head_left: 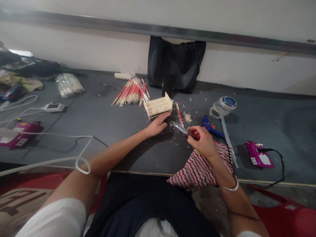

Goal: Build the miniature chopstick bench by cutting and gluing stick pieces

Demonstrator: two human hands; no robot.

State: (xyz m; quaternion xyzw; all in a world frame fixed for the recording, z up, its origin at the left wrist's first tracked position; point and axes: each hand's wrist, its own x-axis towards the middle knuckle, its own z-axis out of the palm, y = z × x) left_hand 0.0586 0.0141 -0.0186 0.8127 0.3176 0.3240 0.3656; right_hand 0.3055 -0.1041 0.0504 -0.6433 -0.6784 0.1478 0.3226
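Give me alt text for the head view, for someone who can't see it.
A person's left hand is at the front of a small wooden model on a grey table; the right hand holds a red-handled tool. Bundled sticks lie left of the model, a glue gun to its right.

This looks like a craft workroom: a long dark-grey surface (261,121) against an off-white wall (103,46) carries a small pale-wood model (158,106), a blue plastic glue gun (215,130), pale wooden sticks in red-printed wrappers (130,92), scattered pale chips (188,118) and a magenta box (259,156) with a black cable (281,164).
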